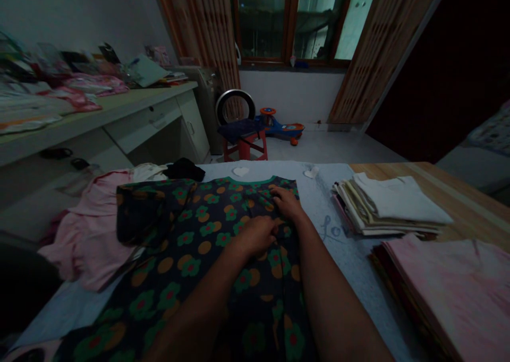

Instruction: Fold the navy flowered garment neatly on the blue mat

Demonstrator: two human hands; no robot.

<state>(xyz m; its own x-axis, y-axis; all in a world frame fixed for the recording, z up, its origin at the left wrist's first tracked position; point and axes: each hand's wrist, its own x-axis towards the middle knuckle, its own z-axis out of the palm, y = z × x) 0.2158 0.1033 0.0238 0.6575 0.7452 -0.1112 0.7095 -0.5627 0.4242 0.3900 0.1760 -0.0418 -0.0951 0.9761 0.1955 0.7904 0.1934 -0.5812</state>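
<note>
A dark garment with green flowers and orange dots (205, 247) lies spread on the light blue cloth, its collar at the far side and one sleeve out to the left. On the middle of the garment rests my left hand (260, 236), fingers curled in against the fabric. Farther up, near the right shoulder by the collar, my right hand (286, 202) touches the fabric with its fingers bent; what its fingertips pinch is too small to make out. The right side of the garment is folded inward under my right forearm.
Folded white and beige clothes (398, 200) and a folded pink pile (458, 293) stand on the right. Crumpled pink clothing (91, 229) and a black item (185, 169) lie left. Beyond are a red stool (245, 145) and a cluttered desk (139, 99).
</note>
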